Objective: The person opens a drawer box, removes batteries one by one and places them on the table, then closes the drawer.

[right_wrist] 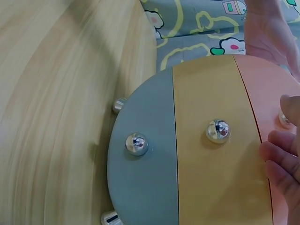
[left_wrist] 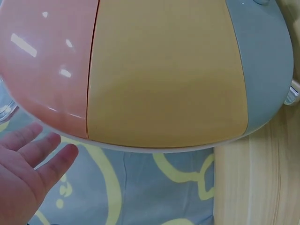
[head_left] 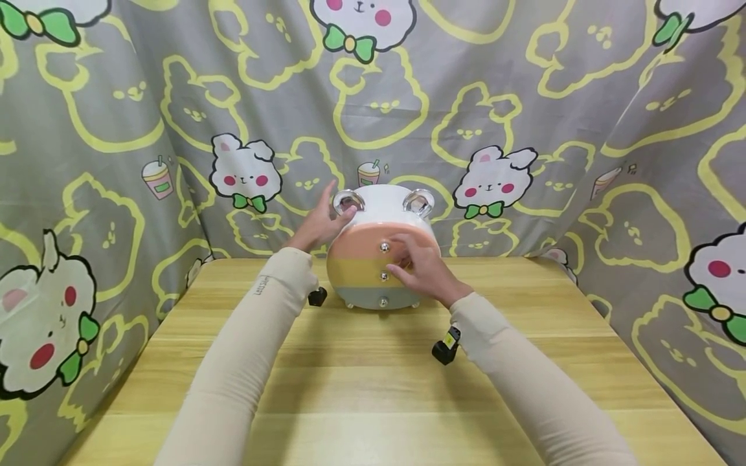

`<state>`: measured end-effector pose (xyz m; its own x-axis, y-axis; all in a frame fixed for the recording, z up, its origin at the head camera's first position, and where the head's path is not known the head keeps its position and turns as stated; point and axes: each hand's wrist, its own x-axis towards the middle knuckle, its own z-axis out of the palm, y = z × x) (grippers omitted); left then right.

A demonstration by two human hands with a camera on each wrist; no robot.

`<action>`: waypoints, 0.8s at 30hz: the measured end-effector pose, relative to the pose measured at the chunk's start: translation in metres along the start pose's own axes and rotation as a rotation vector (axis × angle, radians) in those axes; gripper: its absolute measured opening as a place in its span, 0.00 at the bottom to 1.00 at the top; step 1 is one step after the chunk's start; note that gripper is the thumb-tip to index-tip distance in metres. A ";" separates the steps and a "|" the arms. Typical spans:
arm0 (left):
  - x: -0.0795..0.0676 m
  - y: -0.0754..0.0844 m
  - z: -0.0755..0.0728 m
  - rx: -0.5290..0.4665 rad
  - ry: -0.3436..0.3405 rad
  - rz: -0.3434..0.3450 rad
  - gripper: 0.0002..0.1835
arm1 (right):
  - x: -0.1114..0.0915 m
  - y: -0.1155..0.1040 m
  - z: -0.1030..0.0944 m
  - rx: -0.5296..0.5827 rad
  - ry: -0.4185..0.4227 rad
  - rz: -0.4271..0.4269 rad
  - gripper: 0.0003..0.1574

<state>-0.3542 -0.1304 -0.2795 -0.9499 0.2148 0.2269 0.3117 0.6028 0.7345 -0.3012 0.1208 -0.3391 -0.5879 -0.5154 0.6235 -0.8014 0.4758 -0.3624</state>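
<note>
The left hand (head_left: 320, 224), released, is beside the glossy oval pink-yellow-grey cabinet (head_left: 355, 270); the right hand (head_left: 427, 268), released, is near its spherical silver top knob (head_left: 384, 246).

Cream long sleeves (head_left: 233, 369); small dark lettering (head_left: 261, 285) on left; black wrist devices (head_left: 445, 351), right one yellow-labelled.

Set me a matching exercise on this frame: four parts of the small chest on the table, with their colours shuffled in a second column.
Parts
1. Top drawer front
2. Middle drawer front
3. Bottom drawer front
4. Middle knob

Colours
A. Yellow
B. Shiny silver
C. Salmon pink
D. Blue-grey

Right pairs: 1-C, 2-A, 3-D, 4-B
</note>
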 end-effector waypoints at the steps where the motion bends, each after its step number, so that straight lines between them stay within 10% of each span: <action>1: 0.000 0.000 0.000 -0.007 0.004 0.008 0.48 | 0.001 0.000 0.001 -0.001 0.000 -0.005 0.33; 24: 0.011 -0.005 0.004 0.043 -0.015 0.063 0.43 | 0.015 0.000 0.013 -0.079 0.052 -0.035 0.20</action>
<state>-0.3660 -0.1284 -0.2833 -0.9281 0.2648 0.2617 0.3717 0.6203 0.6907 -0.3114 0.1035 -0.3389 -0.5518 -0.4956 0.6707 -0.8088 0.5140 -0.2856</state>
